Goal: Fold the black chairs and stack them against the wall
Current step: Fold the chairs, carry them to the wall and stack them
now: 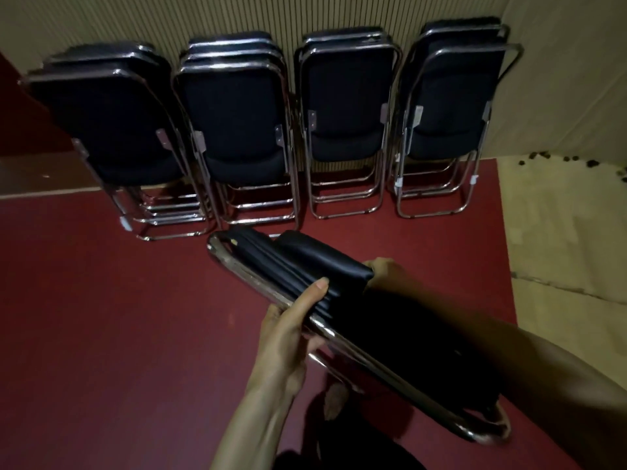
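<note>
While it hangs clear of the red floor (101, 317), over the middle of that floor's near part, the folded black chair (298, 266) lies slantwise between the two hands. Its rounded top end points toward the wall (288, 15) and its looped foot end sits low toward the near right corner. The left hand (288, 330) grips it from the left side: the fingers curl under the chrome frame (244, 276) and the thumb lies pressed over the edge of the black padding. The right hand (386, 271) reaches across from the right and curls against the far corner of the seat pad, holding it, with its fingertips hidden behind the pad. Along the far edge of the floor, four stacks of folded black chairs lean upright against the ribbed wall, side by side. The first stack (112, 123) stands at the far left and is tilted in this wide view. The second stack (234, 110) is just beside it, directly beyond the held chair's top end. The third stack (346, 96) comes next, and the fourth stack (454, 93) stands nearest the far right corner. Past the floor's right edge lies a pale beige covering (559, 232) with small dark bits (593, 162) scattered on its far part.
</note>
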The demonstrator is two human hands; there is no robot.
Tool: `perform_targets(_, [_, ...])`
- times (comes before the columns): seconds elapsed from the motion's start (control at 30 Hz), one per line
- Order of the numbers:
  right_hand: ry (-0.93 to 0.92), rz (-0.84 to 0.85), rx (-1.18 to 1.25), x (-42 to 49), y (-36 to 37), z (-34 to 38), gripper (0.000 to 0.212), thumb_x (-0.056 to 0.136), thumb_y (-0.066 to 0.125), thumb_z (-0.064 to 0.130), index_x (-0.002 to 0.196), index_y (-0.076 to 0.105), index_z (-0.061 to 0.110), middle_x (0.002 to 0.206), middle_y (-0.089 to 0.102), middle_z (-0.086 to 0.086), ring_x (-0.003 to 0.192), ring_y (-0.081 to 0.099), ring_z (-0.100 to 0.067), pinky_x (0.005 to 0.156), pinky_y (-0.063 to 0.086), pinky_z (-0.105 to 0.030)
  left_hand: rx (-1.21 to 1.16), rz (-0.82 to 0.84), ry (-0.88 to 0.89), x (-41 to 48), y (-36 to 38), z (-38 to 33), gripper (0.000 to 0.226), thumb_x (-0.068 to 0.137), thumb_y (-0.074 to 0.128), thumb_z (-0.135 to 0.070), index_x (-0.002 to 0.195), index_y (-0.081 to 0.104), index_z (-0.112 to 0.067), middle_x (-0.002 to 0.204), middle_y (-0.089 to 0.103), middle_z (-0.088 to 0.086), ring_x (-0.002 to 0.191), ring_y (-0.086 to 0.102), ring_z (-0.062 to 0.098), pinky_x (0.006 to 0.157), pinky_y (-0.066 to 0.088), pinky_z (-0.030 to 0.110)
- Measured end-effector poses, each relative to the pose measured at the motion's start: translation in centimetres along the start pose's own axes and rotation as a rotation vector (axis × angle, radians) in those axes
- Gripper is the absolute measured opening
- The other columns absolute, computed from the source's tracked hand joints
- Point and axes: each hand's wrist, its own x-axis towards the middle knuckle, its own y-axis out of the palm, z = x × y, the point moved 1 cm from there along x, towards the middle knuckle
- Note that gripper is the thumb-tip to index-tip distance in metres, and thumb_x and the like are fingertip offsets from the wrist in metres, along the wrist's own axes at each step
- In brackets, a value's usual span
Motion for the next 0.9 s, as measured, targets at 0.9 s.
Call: perform_targets(0.9, [-0.22,0.213,-0.363,54.1,-28.5,-1.4,0.031,0.078,0.063,0.005,0.109,0.065,0.003,0.109,0.066,-0.018,0.101,0.061,-0.032,0.077,0.045,-0.031,-0.225,-0.276,-0.096,47.0,24.4,-17.7,0.009,0.084,0.066,-0.02,0.091,0.07,-0.016,0.074,0.072,-0.002,0.065,0.068,0.007,0.069,0.057,0.031])
